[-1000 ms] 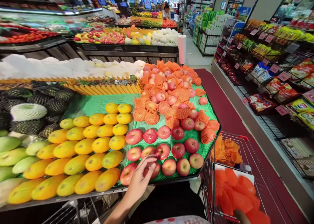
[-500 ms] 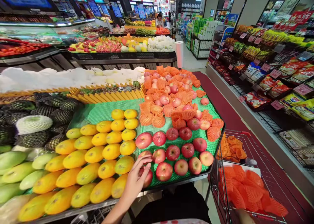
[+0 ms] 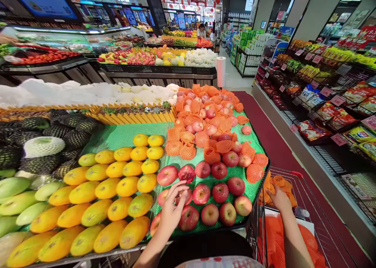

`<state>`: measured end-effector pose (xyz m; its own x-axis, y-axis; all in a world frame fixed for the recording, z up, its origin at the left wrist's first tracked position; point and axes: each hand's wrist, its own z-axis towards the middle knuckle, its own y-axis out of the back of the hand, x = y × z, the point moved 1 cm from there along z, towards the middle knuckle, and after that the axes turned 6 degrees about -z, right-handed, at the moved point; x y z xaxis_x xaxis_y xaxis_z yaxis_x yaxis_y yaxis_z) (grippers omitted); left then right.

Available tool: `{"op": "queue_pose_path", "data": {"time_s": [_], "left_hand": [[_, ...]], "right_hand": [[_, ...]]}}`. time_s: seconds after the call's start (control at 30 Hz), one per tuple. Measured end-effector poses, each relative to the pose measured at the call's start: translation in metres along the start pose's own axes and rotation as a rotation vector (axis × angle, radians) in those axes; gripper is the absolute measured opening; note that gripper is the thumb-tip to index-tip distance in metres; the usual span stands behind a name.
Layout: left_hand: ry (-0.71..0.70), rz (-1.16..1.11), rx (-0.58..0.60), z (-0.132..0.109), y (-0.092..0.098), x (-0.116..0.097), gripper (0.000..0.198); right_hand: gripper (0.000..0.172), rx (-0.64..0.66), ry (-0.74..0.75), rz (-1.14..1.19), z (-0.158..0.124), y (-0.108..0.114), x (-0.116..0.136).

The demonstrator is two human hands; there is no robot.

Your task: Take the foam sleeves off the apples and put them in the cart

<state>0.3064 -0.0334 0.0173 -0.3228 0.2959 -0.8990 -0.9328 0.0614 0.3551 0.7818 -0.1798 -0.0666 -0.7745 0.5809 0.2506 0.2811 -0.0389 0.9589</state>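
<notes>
My left hand (image 3: 173,207) is over the left part of the apple rows, its fingers spread and curved above a red apple (image 3: 184,197). Part of that apple is covered by the hand; whether the fingertips touch it I cannot tell. More red apples (image 3: 201,193) stand in rows on the green mat (image 3: 173,164). Over the shopping cart (image 3: 293,172) on the right, my right hand (image 3: 280,198) reaches to a pile of orange foam nets (image 3: 283,182), thumb and fingers apart at its near edge. Redder foam nets (image 3: 270,236) lie nearer me, partly behind my right forearm.
Yellow melons (image 3: 107,187) fill rows left of the apples. Netted apples (image 3: 188,150) are heaped behind. The stand's black rim (image 3: 261,182) borders the cart. A clear bottle (image 3: 302,212) lies in the cart. Snack shelves (image 3: 320,99) line the right side.
My left hand has moved from the front-left apple to one in the row behind. My right hand has come up from the bottom edge to the orange foam nets. The view has shifted slightly.
</notes>
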Motion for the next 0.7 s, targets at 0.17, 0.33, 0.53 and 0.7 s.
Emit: {"op": "queue_pose_path", "data": {"time_s": [0.17,0.33,0.53,0.7], "left_hand": [[-0.009,-0.006,-0.015,0.009,-0.006,-0.001,0.035],[0.019,-0.009,-0.028,0.011,-0.003,0.005,0.036],[0.040,-0.035,0.009,0.008,-0.001,0.007,0.036],[0.064,-0.094,0.060,0.006,-0.003,0.003,0.035]], "right_hand": [[0.094,0.059,0.110,-0.065,0.077,-0.010,0.058],[0.109,0.064,0.007,-0.171,0.088,-0.022,0.088],[0.092,-0.041,-0.029,-0.149,0.062,-0.013,0.088],[0.101,-0.257,-0.116,0.135,0.040,-0.010,0.078]]}}
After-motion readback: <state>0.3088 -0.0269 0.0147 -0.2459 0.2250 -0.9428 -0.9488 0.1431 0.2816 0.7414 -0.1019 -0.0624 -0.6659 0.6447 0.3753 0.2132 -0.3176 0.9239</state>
